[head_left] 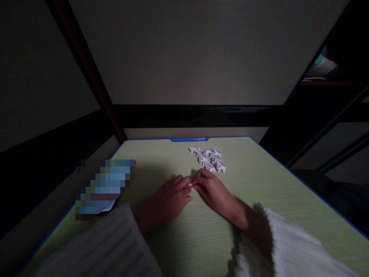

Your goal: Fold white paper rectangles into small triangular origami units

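Observation:
Between my fingertips, low over the table, is a small piece of white paper [190, 186], mostly hidden by the hands. My left hand [174, 196] pinches it from the left side. From the right, my right hand [211, 189] has thumb and fingers closed on its other edge. Just beyond the right hand lies a cluster of several small folded white paper pieces [208, 165], pointed and pleated, set close together in a loose ring. How the held paper is folded cannot be made out.
The pale green table [253, 177] has a blue edge and a blue handle-like strip [189, 139] at its far side. A blurred-out, screen-like flat object [108, 186] lies at the left. A light panel [198, 54] stands behind the table, and dark shelving [325, 82] is at the right.

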{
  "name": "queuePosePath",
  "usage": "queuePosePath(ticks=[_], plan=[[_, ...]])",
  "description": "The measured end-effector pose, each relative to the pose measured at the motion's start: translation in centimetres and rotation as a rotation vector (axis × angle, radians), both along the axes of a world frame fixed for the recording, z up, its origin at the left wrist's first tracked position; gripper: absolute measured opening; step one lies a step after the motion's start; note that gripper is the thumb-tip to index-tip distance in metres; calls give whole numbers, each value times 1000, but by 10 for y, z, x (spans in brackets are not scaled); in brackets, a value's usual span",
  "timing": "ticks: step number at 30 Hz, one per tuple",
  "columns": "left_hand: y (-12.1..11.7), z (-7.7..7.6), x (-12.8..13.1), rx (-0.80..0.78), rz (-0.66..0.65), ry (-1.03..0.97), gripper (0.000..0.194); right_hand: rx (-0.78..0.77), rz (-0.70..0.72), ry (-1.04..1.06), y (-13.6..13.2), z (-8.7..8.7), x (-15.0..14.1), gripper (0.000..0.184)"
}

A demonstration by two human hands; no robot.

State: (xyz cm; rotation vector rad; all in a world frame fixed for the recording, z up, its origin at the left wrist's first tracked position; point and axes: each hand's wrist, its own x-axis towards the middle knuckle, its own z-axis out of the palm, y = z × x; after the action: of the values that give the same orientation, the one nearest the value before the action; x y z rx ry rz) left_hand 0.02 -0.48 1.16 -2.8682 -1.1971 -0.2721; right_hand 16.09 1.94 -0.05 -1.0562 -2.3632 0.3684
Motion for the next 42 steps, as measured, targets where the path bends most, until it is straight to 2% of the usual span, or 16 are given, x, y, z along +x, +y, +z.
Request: queuePosePath(ticks=[2,7,11,14,23,31,37,42], plan=[[-2,1,-1,-5,6,-5,14,39,-7,-78,-6,3,-1,18],[-3,3,-1,-4,-16,15,18,114,81,-304,-17,14,2,24],[-3,2,-2,5,-55,40,21,135,129,-385,-17,20,7,29],[-3,0,-5,7,-80,58,19,127,161,-399,-17,23,10,31],[-2,-1,-12,-41,-91,-81,22,122,162,-408,-22,27,14,39],[-6,-2,-8,-5,-64,-20,20,111,129,-452,-23,26,10,43],[-1,-2,-16,-40,-106,-78,25,100,240,-355,-15,22,24,39],[3,-4,-21,-50,-145,-103,26,106,271,-341,-12,20,29,41]])
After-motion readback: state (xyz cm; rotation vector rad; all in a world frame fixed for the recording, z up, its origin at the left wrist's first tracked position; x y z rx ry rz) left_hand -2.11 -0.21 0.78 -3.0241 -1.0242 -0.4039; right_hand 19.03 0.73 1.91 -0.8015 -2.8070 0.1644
